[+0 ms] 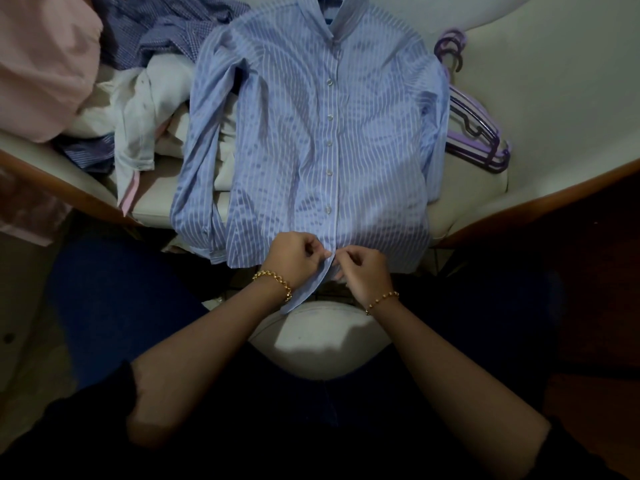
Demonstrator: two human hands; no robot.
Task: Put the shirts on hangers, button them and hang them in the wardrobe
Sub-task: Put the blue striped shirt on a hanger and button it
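Note:
A light blue shirt with white stripes (294, 133) lies face up on a cream cushioned seat (554, 98), collar away from me, its front placket closed by a row of white buttons. Its hem hangs over the seat's near edge. My left hand (294, 256) pinches the left side of the placket at the hem. My right hand (362, 265) pinches the right side, fingertips almost meeting at the lowest button. A hanger's dark hook shows faintly inside the collar.
A heap of other shirts, checked blue (166, 29), white (145, 109) and pink (41, 64), lies left of the striped one. Several purple hangers (474, 133) are stacked on the seat at the right. Wooden frame edges (554, 192) border the seat on both sides.

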